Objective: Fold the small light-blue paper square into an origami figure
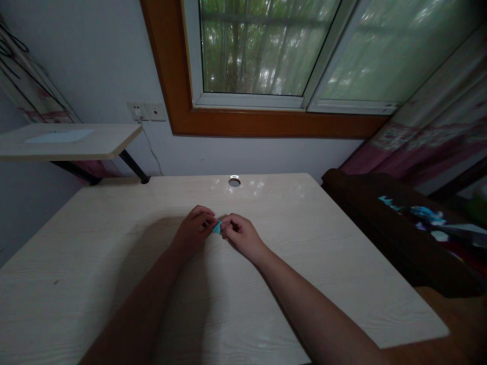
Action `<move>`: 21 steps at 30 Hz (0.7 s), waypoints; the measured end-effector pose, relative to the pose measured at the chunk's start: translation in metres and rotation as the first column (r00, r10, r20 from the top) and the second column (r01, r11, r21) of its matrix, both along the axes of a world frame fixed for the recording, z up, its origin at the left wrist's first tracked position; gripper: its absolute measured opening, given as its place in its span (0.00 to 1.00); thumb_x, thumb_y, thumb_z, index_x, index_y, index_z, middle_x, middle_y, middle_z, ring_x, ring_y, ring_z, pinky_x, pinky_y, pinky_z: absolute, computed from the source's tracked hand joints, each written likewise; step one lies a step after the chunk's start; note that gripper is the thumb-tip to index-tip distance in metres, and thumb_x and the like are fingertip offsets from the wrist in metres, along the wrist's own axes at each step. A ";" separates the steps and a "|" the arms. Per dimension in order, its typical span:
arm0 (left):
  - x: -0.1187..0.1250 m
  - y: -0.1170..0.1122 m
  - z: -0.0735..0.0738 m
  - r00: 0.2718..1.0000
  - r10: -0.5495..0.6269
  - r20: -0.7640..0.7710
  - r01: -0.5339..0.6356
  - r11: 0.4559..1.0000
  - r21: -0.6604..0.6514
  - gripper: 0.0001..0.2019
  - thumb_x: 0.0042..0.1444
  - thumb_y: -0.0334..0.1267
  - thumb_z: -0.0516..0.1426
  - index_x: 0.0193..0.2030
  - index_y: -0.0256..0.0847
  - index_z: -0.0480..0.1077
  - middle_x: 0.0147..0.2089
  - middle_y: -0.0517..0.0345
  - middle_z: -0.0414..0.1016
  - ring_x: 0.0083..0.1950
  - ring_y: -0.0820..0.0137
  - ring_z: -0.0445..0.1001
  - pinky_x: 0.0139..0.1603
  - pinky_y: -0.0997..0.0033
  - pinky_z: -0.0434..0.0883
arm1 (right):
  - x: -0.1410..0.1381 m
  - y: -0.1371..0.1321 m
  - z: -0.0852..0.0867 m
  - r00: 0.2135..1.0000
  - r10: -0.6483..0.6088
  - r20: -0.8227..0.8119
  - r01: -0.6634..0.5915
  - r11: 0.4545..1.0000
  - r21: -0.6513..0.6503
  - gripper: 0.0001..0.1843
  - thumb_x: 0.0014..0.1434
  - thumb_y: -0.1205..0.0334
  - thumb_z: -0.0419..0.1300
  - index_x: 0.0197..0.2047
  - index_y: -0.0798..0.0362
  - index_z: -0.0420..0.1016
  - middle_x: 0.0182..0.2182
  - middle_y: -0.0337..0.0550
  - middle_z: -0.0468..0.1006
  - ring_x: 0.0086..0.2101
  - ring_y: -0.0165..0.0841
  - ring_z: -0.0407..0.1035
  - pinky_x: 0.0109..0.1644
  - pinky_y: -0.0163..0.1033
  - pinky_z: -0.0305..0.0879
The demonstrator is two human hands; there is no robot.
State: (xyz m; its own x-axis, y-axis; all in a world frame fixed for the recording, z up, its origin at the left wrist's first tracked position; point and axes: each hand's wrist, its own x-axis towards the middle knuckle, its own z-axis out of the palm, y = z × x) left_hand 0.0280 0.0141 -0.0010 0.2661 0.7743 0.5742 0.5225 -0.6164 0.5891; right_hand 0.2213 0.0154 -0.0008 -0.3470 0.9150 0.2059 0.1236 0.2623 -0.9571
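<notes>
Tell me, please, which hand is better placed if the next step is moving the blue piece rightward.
Probably the right hand: it reaches the blue piece from the right, while the left hand sits on its left.

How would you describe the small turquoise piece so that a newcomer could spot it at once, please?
Look at the pale wooden desk below the window. Just short of the round hole near its far edge, the left hand and right hand nearly meet. The small turquoise piece is between them, the only turquoise thing on that desk.
</notes>
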 end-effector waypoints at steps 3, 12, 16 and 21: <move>0.000 0.001 -0.001 1.000 -0.018 0.011 0.018 1.000 0.001 0.01 0.60 0.33 0.59 0.37 0.40 0.73 0.44 0.54 0.70 0.37 0.75 0.73 0.37 0.74 0.76 | 0.000 0.001 -0.001 1.000 -0.007 -0.007 0.006 1.000 -0.021 0.08 0.60 0.58 0.59 0.35 0.54 0.75 0.22 0.36 0.71 0.24 0.28 0.64 0.30 0.34 0.60; 0.000 0.000 0.002 0.998 -0.015 0.059 0.013 1.000 0.027 0.01 0.59 0.31 0.59 0.37 0.39 0.72 0.43 0.54 0.71 0.36 0.75 0.73 0.36 0.75 0.76 | -0.001 0.003 -0.004 0.997 -0.012 -0.075 0.004 0.994 -0.106 0.09 0.59 0.57 0.59 0.36 0.54 0.75 0.21 0.37 0.71 0.23 0.28 0.63 0.29 0.34 0.60; -0.001 0.000 0.002 0.996 -0.003 0.086 0.001 1.000 0.030 0.02 0.58 0.30 0.60 0.38 0.39 0.72 0.44 0.54 0.71 0.35 0.76 0.73 0.34 0.75 0.76 | -0.001 0.004 -0.005 0.992 -0.025 -0.120 0.007 0.990 -0.141 0.08 0.58 0.58 0.60 0.35 0.54 0.75 0.21 0.36 0.70 0.22 0.28 0.63 0.28 0.33 0.59; -0.002 0.001 0.002 0.993 0.001 0.117 -0.004 1.000 0.030 0.02 0.59 0.31 0.59 0.39 0.40 0.72 0.44 0.54 0.72 0.37 0.74 0.73 0.36 0.74 0.76 | 0.000 0.004 -0.005 0.990 -0.030 -0.141 0.009 0.989 -0.150 0.08 0.58 0.58 0.60 0.35 0.54 0.74 0.21 0.36 0.71 0.23 0.28 0.64 0.29 0.33 0.59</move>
State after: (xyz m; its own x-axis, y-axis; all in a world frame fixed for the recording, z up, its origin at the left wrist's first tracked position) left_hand 0.0262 0.0155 0.0014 0.1937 0.7567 0.6244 0.4523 -0.6337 0.6276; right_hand 0.2212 0.0190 -0.0061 -0.3059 0.9453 0.1132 -0.0133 0.1146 -0.9933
